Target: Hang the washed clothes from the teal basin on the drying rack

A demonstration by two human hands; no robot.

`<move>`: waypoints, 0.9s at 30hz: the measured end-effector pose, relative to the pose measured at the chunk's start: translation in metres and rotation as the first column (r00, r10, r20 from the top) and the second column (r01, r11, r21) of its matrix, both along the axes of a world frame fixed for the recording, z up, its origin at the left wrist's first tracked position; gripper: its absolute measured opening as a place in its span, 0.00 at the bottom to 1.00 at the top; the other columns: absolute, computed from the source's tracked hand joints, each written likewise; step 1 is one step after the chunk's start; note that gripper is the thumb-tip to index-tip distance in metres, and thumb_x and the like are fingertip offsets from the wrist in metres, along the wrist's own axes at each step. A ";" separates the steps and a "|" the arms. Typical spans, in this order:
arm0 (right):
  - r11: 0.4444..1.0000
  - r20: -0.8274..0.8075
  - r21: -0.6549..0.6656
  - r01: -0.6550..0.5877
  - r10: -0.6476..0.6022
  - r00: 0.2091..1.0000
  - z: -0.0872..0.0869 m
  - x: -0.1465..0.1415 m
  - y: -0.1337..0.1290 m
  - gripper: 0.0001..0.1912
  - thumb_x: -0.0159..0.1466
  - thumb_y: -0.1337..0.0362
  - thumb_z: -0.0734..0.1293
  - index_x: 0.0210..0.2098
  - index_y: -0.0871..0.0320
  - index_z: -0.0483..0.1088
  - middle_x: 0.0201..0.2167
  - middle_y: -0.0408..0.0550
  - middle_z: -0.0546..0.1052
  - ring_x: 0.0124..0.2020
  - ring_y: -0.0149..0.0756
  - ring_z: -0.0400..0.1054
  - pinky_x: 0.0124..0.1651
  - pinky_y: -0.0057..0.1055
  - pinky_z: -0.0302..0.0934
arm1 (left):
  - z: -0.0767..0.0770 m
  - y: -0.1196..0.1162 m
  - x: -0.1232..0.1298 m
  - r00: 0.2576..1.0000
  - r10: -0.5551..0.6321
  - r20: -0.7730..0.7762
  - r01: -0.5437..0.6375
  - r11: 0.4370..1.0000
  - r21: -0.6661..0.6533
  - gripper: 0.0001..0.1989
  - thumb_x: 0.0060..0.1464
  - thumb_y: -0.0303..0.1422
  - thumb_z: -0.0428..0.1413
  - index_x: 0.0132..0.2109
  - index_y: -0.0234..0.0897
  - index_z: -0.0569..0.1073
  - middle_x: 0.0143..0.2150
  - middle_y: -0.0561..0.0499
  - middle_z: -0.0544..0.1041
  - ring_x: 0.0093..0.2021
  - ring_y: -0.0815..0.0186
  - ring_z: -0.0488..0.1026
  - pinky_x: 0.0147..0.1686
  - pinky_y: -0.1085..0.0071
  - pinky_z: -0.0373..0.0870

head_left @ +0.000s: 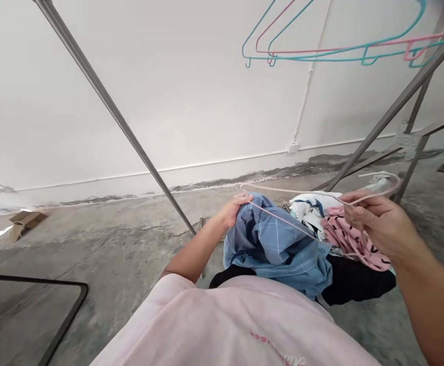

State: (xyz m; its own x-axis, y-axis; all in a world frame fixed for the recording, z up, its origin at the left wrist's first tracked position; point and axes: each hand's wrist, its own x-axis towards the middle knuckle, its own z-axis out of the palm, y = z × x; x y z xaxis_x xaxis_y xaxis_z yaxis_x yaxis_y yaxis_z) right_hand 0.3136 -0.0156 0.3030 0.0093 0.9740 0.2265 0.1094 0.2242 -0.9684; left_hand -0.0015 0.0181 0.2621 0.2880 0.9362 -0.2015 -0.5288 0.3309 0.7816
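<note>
My left hand (232, 211) is closed on the gathered edge of a blue checked garment (279, 239), which hangs in folds in front of my body. One end of a pale pink clothes hanger (294, 190) lies at the fingertips of that hand, partly over the cloth. Near its hook, the hanger is pinched between the thumb and fingers of my right hand (384, 223). Below and behind lie a pink garment with dark marks (353, 236), a white garment (309, 206) and black cloth (361, 282). The garment's lower end covers part of this pile.
Teal and pink hangers (321, 55) hang at upper right. A metal pole (111, 109) slants down on the left, and metal bars (393, 112) stand on the right. A cardboard box (27, 223) and a black frame (79, 295) are at left. Behind is a white wall (191, 91).
</note>
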 end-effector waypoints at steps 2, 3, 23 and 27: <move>0.997 0.115 -0.077 -0.008 0.017 0.993 -0.002 0.004 0.000 0.21 0.49 0.45 0.74 0.32 0.55 0.77 0.32 0.49 0.76 0.27 0.31 0.67 0.28 0.28 0.61 | 0.007 0.004 -0.002 1.000 -0.008 -0.024 0.009 1.000 0.028 0.16 0.35 0.31 0.70 0.30 0.30 0.73 0.25 0.52 0.76 0.24 0.70 0.72 0.30 0.73 0.70; 0.996 0.162 -0.089 -0.012 0.026 0.986 -0.003 0.005 -0.001 0.20 0.50 0.45 0.73 0.31 0.56 0.78 0.34 0.51 0.77 0.32 0.34 0.69 0.32 0.29 0.63 | 0.010 0.006 -0.002 0.999 -0.021 -0.037 0.023 0.999 0.042 0.17 0.35 0.31 0.70 0.31 0.30 0.73 0.26 0.52 0.76 0.25 0.69 0.73 0.31 0.72 0.71; 0.953 0.516 0.265 -0.146 -0.013 0.856 -0.026 -0.031 -0.011 0.13 0.64 0.56 0.63 0.34 0.55 0.77 0.34 0.47 0.79 0.38 0.38 0.73 0.41 0.33 0.66 | 0.065 -0.004 0.039 0.732 -0.035 -0.681 0.537 0.644 0.544 0.19 0.53 0.46 0.60 0.39 0.32 0.75 0.36 0.50 0.74 0.36 0.66 0.69 0.39 0.71 0.64; 0.943 0.478 0.318 -0.099 -0.070 0.876 -0.025 -0.043 -0.007 0.13 0.64 0.54 0.64 0.33 0.52 0.77 0.33 0.46 0.78 0.39 0.39 0.72 0.41 0.34 0.65 | 0.072 -0.020 0.046 0.634 0.129 -0.763 0.581 0.572 0.580 0.13 0.54 0.41 0.59 0.39 0.34 0.76 0.38 0.48 0.75 0.41 0.61 0.70 0.44 0.70 0.62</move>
